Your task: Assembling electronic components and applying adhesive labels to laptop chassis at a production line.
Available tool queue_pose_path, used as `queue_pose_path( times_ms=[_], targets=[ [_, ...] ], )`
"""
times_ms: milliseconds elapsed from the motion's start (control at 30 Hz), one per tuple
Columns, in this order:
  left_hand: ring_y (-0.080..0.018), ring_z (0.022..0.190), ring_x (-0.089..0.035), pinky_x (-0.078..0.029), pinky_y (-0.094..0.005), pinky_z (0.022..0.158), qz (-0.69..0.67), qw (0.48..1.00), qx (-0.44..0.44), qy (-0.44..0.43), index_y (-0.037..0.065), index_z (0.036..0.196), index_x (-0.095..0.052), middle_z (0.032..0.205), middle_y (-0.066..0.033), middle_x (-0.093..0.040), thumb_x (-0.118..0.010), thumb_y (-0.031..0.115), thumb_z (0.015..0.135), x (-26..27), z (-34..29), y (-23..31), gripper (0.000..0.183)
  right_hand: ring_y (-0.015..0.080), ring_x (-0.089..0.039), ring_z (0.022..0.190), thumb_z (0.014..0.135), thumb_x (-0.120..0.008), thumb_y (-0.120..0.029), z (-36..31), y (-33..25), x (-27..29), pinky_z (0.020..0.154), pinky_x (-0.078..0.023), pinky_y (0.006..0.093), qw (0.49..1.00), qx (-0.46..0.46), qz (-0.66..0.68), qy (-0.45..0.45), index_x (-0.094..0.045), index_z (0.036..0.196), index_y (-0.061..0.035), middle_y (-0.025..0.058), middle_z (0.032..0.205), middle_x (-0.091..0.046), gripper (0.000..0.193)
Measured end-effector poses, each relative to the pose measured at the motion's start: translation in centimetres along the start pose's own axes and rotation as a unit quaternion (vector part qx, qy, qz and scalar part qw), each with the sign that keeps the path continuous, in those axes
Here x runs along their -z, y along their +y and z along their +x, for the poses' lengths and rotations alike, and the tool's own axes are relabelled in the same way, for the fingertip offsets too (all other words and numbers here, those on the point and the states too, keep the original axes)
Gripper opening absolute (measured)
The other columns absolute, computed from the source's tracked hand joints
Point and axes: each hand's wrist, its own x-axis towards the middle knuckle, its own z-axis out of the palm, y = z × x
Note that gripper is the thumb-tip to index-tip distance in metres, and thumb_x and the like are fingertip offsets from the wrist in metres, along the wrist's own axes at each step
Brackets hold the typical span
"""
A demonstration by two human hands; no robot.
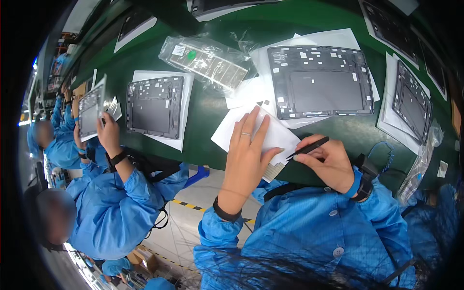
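My left hand [246,150] lies flat, fingers stretched and spread, on a white sheet of paper [222,134] at the table's near edge. My right hand [328,164] grips slim black tweezers [311,148], their tips pointing left toward my left thumb. Below that thumb, a strip of small greyish-beige pieces [274,172] sticks out from under the paper. Two small dark squares [263,102] show by my left fingertips. Just beyond my hands, a dark grey tablet-like housing [328,92] dotted with small white pads rests on white sheets.
A clear plastic bag [208,63] of beige strips lies on the green table [208,113]. More housings lie on paper at left [154,106] and right [411,101]. A co-worker in blue [116,212] at left holds another panel [92,111]. A coiled blue cord [384,154] runs by my right wrist.
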Motion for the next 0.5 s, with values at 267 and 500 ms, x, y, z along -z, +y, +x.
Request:
queue_pose_path(
  times_ms=[267,500],
  targets=[
    [-0.0472,0.145,-0.043,-0.035,-0.0583,0.121,-0.011,1.000,-0.010,0.027,0.002,0.150,-0.055,0.163,-0.0220,-0.041,-0.086,0.017,0.083,-0.8,-0.3,-0.6,0.075,0.0188,-0.079,0.086,0.092,-0.080,-0.005,0.6,1.1,-1.6,0.075,-0.061,0.0283,0.997,0.045,-0.042,0.046,-0.069,0.111,0.0059,0.0159,0.091,-0.079,0.024],
    [-0.0466,0.146,-0.042,-0.033,-0.0591,0.122,-0.025,1.000,0.004,0.018,0.003,0.150,-0.055,0.162,-0.0219,-0.042,-0.086,0.016,0.081,-0.9,-0.6,-0.7,0.077,0.0173,-0.078,0.087,0.093,-0.080,-0.005,0.7,0.6,-1.4,0.074,-0.061,0.0286,0.999,0.007,-0.015,0.034,-0.069,0.111,0.0062,0.0144,0.089,-0.079,0.024]
  ],
)
